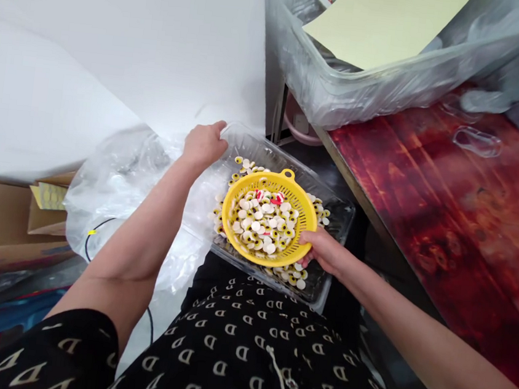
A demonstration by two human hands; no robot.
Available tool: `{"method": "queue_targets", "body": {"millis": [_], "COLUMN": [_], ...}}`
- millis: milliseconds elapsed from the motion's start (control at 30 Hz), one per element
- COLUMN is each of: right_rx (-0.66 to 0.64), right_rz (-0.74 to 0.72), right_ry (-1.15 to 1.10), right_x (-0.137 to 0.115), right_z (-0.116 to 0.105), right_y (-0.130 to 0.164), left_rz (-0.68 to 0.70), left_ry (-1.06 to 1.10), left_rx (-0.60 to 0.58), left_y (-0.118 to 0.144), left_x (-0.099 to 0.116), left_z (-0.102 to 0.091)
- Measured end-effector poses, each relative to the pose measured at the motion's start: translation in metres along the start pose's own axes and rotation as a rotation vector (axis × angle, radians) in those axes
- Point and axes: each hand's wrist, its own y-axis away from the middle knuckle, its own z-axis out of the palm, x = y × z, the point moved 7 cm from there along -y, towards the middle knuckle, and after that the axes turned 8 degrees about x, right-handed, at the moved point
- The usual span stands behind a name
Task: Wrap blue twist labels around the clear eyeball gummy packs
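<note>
A yellow plastic colander (306, 200) sits over a clear plastic tray (286, 157) at my lap. Many small googly eyes (261, 222) fill the colander, some showing white backs and others yellow faces with black pupils; a few red pieces (277, 198) lie among them. More googly eyes (295, 276) are scattered in the tray around and under the colander. My right hand (321, 250) is closed on the colander's right rim, thumb on the inside. At the tray's far left corner, my left hand (205, 144) grips the edge, its fingers partly hidden.
To the right stands a red wood-patterned table (407, 154), its edge close to the tray. On it is a large clear bin (335, 91) with a pale yellow sheet (383, 28). A clear plastic bag (116, 185) and an open cardboard box (11, 215) are at left.
</note>
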Motion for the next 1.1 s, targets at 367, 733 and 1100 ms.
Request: {"method": "queue_targets", "body": {"millis": [367,733,1100], "right_rx": [0.410,0.831,0.659], "right_rz": [-0.219,-0.285,-0.418], "right_ry": [-0.211,-0.345,-0.351], "right_x": [-0.050,-0.047,-0.059], "right_z": [-0.106,-0.252,-0.205], "right_y": [0.117,0.149,0.144], "left_rz": [0.020,0.008,-0.008], "left_ry": [-0.011,0.060,0.077], "left_rx": [0.011,0.014,0.017], "left_y": [-0.002,-0.005,0.002], "left_x": [-0.005,-0.003,-0.003], "left_z": [0.005,0.006,-0.003]}}
